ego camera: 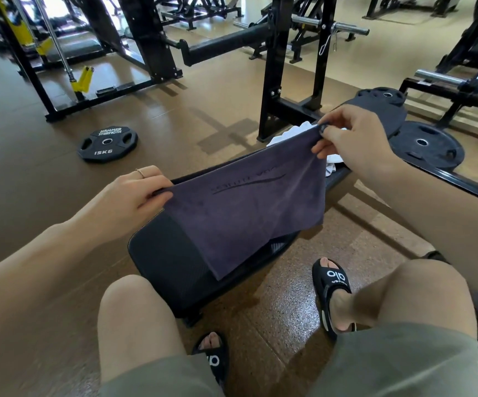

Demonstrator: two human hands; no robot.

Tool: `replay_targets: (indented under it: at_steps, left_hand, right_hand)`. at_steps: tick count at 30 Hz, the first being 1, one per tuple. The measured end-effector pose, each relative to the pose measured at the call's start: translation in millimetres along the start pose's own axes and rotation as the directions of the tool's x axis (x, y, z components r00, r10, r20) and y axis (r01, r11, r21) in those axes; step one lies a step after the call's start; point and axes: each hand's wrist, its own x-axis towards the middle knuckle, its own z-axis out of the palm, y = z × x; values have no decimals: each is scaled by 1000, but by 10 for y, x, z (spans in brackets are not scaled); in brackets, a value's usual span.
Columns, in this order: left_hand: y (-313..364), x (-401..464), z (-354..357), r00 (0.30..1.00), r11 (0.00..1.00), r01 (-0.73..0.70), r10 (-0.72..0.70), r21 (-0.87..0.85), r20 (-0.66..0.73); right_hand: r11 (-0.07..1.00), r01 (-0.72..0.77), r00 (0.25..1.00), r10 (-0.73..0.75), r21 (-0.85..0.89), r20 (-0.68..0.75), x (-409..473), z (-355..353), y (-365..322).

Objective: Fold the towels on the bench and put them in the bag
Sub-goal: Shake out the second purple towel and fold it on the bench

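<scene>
**Grey towel held up over gym bench**

Head view: left hand pinching the near-left corner of a dark grey towel, right hand pinching its far-right corner, cloth hanging above the black bench. White towel bunched at the bench's far end; weight plate lying on the floor, far left

This is a gym: black steel racks are standing on brown rubber flooring, weight plates are lying about, and a padded bench is sitting between.
</scene>
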Motion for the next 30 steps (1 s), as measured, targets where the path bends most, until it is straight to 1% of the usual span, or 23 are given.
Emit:
replay_targets:
  at_steps: [3, 6, 11, 16, 20, 24, 26, 30]
  left_hand:
    - [10, 40, -72, 996, 996, 39, -45, -82, -75]
    - [81, 80, -143, 985, 974, 91, -118, -206, -125]
    - [152, 166, -229, 959, 902, 176, -248, -395, -139]
    - [197, 227, -246, 932, 838, 203, -324, -507, -162]
    - [205, 230, -270, 928, 841, 206, -331, -500, -174]
    - [225, 215, -288, 931, 853, 181, -309, -489, -195]
    - [229, 212, -296, 927, 857, 178, -311, -484, -210]
    - [197, 211, -308, 927, 881, 190, -306, -433, -216]
  right_hand:
    - [1000, -21, 1000, 21, 0, -2, 7, 0, 62]
    - [997, -75, 997, 76, 28, -7, 14, 2, 94]
    - [978, -168, 985, 171, 124, -14, 55, 2, 135]
    - [971, -188, 982, 191, 149, -3, 49, -23, 138]
    - [966, -197, 979, 202, 166, -9, 38, -31, 123]
    - [969, -188, 981, 177, 158, 81, 23, -77, 108]
    - [979, -152, 984, 137, 135, 114, 2, -97, 101]
    - [993, -78, 993, 68, 94, 101, -2, -114, 83]
